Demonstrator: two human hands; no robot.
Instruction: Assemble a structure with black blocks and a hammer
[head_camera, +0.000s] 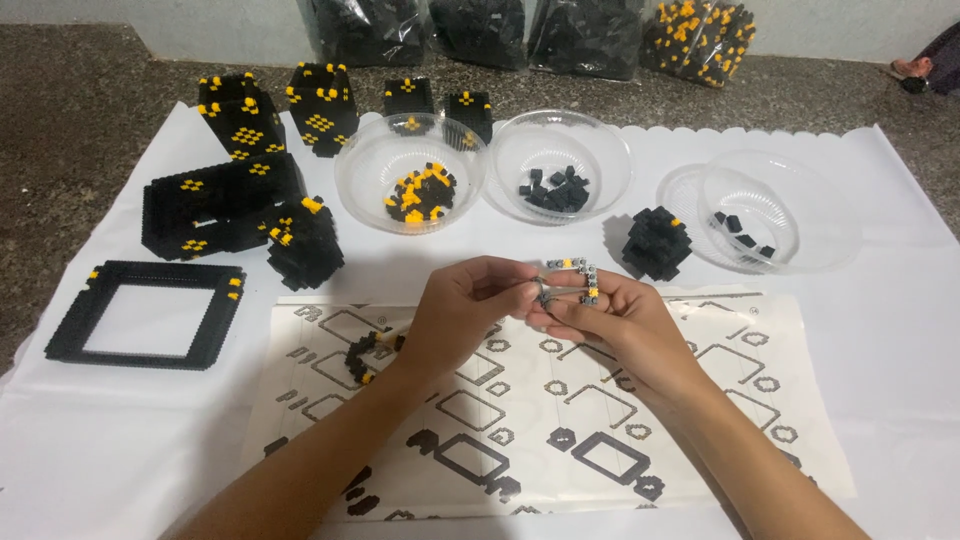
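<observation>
Above the instruction sheet (560, 420), the left hand (462, 315) was curled, its fingertips pinching one end of a small grey block frame (575, 278). The right hand (610, 322), just beside it, was closed on the frame's other end. Beyond the sheet sat a clear bowl (560, 165) of black pieces.

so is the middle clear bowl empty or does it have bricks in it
Not empty: the middle clear bowl holds a small pile of black bricks on its bottom.
</observation>
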